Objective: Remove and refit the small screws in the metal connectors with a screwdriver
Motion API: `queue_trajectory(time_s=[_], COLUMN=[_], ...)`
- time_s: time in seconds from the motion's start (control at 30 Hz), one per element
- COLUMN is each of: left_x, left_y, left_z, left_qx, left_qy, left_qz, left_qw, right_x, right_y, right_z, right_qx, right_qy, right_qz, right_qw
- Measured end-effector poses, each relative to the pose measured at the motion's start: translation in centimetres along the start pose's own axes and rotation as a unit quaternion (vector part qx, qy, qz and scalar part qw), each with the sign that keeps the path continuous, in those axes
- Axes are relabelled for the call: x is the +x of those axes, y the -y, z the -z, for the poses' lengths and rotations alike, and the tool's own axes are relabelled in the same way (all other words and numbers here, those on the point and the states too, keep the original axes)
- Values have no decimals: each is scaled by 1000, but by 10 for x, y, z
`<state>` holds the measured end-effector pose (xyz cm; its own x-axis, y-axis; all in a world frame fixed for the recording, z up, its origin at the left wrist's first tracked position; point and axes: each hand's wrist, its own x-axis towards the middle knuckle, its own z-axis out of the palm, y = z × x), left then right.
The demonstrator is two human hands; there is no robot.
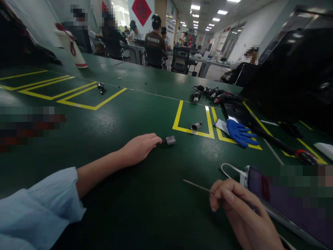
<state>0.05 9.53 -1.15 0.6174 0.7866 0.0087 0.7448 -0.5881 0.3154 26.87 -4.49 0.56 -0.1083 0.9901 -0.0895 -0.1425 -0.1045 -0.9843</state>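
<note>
My left hand (139, 147) rests low over the green tabletop, its fingertips pinched on the thin shank of a grey metal cylindrical piece (171, 140) that points right. At the lower right, my right hand (234, 205) is closed on a thin metal rod (198, 186), whose free end points left. Past my left hand, a similar metal piece (195, 126) lies inside a yellow taped outline (177, 116). Another such piece (100, 87) lies farther off at the left, by a second taped outline.
A phone (283, 205) with a white cable lies beside my right hand. A blue glove (240, 133), a black-and-red tool (307, 157) and a cluster of dark metal parts (205, 93) are at the right. A white cup (71, 47) stands far left. People sit beyond the table.
</note>
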Motion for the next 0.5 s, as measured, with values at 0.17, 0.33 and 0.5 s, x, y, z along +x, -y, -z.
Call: queue_trajectory(time_s=[0.17, 0.33, 0.5], left_x=[1, -3, -11], left_y=[-1, 4, -5], left_z=[2, 9, 12], left_qx=[-20, -13, -57], left_qy=[5, 29, -15], left_qz=[7, -3, -52], left_qw=[1000, 1000, 997], right_x=[-3, -7, -7], right_y=[-8, -13, -13], right_z=[8, 9, 1], right_qx=[0, -7, -2], right_qy=[12, 25, -1], right_qz=[-32, -21, 0], right_qw=[999, 999, 1000])
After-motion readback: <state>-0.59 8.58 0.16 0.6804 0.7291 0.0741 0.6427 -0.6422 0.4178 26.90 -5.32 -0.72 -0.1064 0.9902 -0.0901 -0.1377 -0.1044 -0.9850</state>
